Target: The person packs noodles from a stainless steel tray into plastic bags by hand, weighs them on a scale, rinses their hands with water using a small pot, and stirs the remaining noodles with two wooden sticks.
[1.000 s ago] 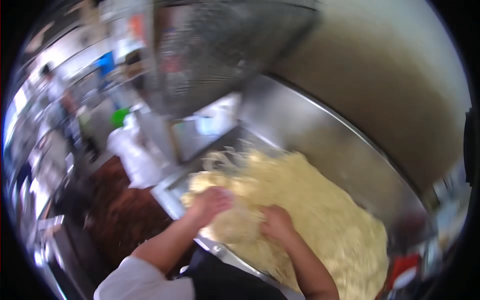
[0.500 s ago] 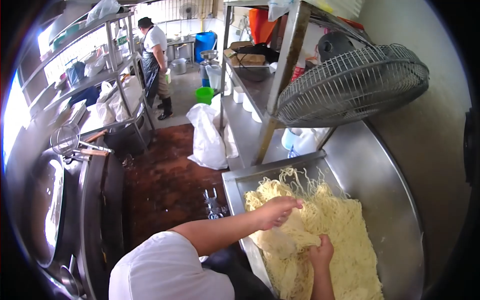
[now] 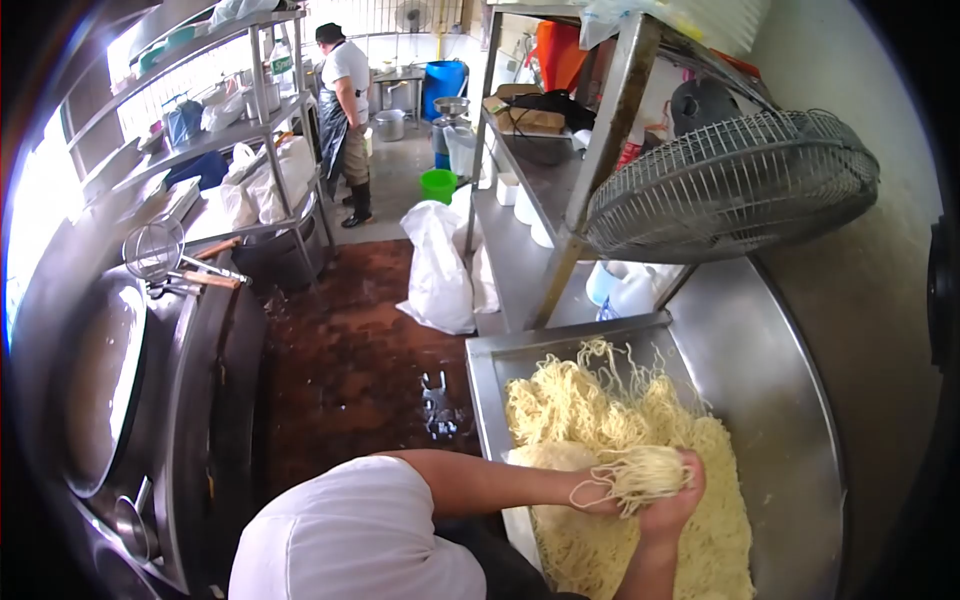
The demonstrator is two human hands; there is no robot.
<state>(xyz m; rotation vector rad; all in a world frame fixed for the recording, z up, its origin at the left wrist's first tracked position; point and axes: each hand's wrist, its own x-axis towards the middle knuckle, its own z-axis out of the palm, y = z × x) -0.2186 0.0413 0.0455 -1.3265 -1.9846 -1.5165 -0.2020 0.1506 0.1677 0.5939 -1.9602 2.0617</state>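
Note:
Pale yellow noodles (image 3: 700,540) cover much of a steel trough (image 3: 800,400). Over them, my right hand (image 3: 675,505) is wrapped round a bundle of noodles (image 3: 645,475). My left hand (image 3: 600,495) reaches in from the left beneath the same bundle, with strands hanging over it; its fingers are mostly hidden. A pale, cloudy plastic bag or sheet (image 3: 555,457) lies on the noodles beside my left forearm. At the back of the trough the noodles are piled in loose curls.
A large fan (image 3: 735,190) hangs over the trough's far end beside a metal shelf (image 3: 510,260). A white sack (image 3: 435,270) stands on the wet red floor. To the left are a big wok (image 3: 105,370) and strainers (image 3: 153,248). A person (image 3: 345,120) stands farther back.
My hands have come together, and the noodle bundle is now lifted in my right hand. The left hand has moved right and down, under the strands. The view has shifted slightly.

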